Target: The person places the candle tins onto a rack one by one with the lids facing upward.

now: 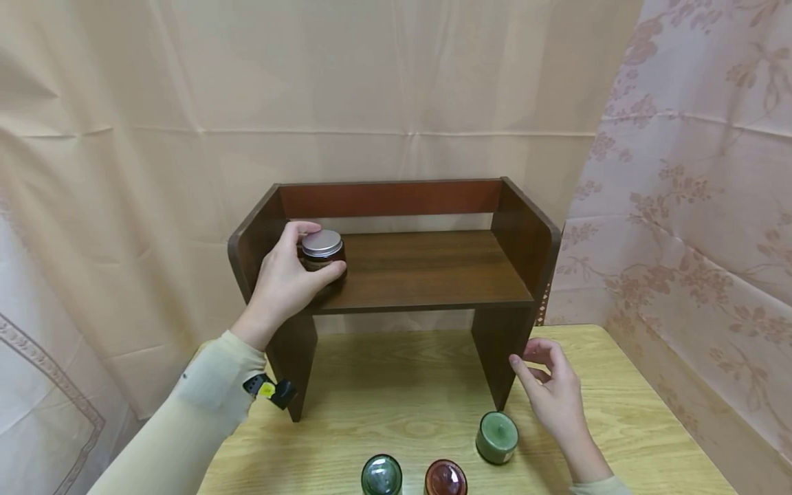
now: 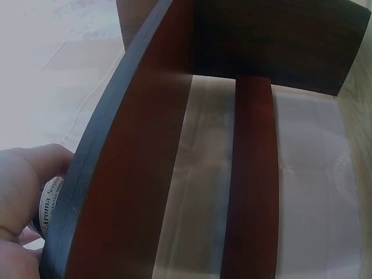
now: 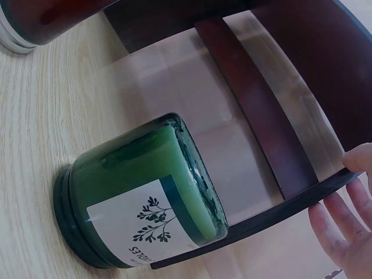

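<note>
My left hand [image 1: 286, 273] grips a dark candle jar [image 1: 322, 243] with a silver lid, thumb at its front and fingers behind. The jar stands upright at the left end of the shelf board, close to the side panel. Part of its printed label [image 2: 51, 200] shows in the left wrist view, the rest hidden by the panel. My right hand [image 1: 555, 386] holds the front edge of the right side panel of a dark brown wooden shelf [image 1: 427, 265]. In the right wrist view its thumb and fingers [image 3: 334, 215] lie on opposite sides of that edge.
A green candle in a glass [image 1: 498, 438] stands before the shelf's right leg. Nearer the front edge are a dark green glass jar [image 1: 381, 474] and a red-brown one [image 1: 446, 478]. The shelf stands on a light wooden table [image 1: 643, 412], with beige curtain [image 1: 371, 82] behind.
</note>
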Available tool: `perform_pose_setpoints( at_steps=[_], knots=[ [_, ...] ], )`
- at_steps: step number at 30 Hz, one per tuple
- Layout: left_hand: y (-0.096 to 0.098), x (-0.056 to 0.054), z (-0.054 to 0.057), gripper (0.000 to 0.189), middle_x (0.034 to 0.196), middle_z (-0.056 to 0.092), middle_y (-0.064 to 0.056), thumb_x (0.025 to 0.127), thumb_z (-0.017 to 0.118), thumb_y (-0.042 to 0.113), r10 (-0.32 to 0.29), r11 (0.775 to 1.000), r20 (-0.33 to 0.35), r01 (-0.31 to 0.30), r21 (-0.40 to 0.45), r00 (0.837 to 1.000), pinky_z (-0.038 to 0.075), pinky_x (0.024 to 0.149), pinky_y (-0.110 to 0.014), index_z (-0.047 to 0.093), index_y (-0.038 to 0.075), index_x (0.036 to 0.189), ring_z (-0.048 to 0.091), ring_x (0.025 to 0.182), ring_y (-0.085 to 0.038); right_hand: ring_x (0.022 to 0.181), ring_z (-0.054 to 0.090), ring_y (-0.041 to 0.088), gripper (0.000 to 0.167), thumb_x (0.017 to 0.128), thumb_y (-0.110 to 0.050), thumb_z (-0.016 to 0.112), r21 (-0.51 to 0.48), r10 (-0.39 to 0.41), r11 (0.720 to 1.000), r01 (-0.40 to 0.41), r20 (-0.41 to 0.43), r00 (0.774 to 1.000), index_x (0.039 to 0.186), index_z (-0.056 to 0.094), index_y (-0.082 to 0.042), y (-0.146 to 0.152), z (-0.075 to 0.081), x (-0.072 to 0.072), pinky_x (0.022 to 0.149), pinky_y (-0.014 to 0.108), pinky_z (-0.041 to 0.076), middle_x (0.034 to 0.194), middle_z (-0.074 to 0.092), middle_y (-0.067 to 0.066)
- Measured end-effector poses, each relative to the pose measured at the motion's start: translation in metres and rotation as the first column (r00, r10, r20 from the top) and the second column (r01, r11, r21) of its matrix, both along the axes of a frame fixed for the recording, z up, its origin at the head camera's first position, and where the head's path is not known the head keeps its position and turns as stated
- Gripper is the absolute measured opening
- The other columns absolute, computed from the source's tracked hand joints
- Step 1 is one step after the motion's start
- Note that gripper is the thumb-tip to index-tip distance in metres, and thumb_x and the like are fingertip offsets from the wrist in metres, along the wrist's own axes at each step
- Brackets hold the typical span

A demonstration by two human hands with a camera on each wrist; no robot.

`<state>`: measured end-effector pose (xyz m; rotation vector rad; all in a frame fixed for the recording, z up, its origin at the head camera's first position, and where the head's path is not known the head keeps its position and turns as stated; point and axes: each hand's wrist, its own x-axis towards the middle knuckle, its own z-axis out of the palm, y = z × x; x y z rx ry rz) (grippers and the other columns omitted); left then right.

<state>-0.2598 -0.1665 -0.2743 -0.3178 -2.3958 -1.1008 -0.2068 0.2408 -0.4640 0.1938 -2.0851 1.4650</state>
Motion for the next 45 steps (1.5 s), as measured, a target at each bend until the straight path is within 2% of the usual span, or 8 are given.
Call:
perform_pose_setpoints(
  at_steps=[8, 17, 30, 45],
  knots=[
    [0.0024, -0.0006, 0.0007, 0.071, 0.144, 0.064, -0.018, 0.091, 0.089, 0.027, -0.003, 1.0, 0.012, 0.003, -0.031, 1.0, 0.049, 0.109, -0.057, 0.051, 0.009, 0.148, 0.061, 0.13, -0.04, 0.098, 0.067, -0.003, 0.032, 0.097, 0.006, 0.078, -0.004, -0.013, 1.0, 0.013, -0.001, 1.0, 0.123, 0.06, 0.005, 0.0005, 0.0004, 0.0007, 0.083, 0.013, 0.059, 0.11, 0.069, 0.012],
    [0.0021, 0.0011, 0.0034, 0.071, 0.147, 0.06, -0.021, 0.094, 0.086, 0.027, 0.0, 1.0, 0.047, 0.001, -0.024, 0.999, 0.045, 0.114, -0.058, 0.048, 0.007, 0.151, 0.058, 0.135, -0.041, 0.099, 0.066, -0.003, 0.031, 0.097, 0.006, 0.079, 0.001, -0.015, 1.0, 0.015, 0.0, 1.0, 0.123, 0.061, 0.005, 0.0002, 0.001, 0.0024, 0.083, 0.012, 0.058, 0.11, 0.069, 0.014],
    [0.0018, 0.0037, 0.0037, 0.069, 0.15, 0.058, -0.02, 0.094, 0.083, 0.023, 0.065, 0.998, 0.039, -0.065, 0.002, 0.997, 0.044, 0.116, -0.056, 0.047, 0.004, 0.151, 0.056, 0.137, -0.04, 0.099, 0.066, -0.002, 0.031, 0.097, 0.007, 0.078, 0.002, 0.0, 1.0, 0.0, -0.004, 1.0, 0.123, 0.06, 0.005, -0.0008, 0.0029, 0.0026, 0.082, 0.012, 0.058, 0.11, 0.069, 0.013],
    [0.0024, 0.0056, 0.0034, 0.071, 0.15, 0.057, -0.021, 0.094, 0.084, 0.024, 0.078, 0.997, 0.044, -0.078, 0.006, 0.996, 0.043, 0.117, -0.056, 0.047, 0.004, 0.152, 0.055, 0.138, -0.04, 0.1, 0.066, -0.003, 0.031, 0.098, 0.006, 0.078, 0.01, -0.003, 1.0, 0.003, -0.005, 1.0, 0.123, 0.061, 0.004, -0.001, 0.003, 0.0049, 0.082, 0.01, 0.057, 0.11, 0.07, 0.013]
  ],
)
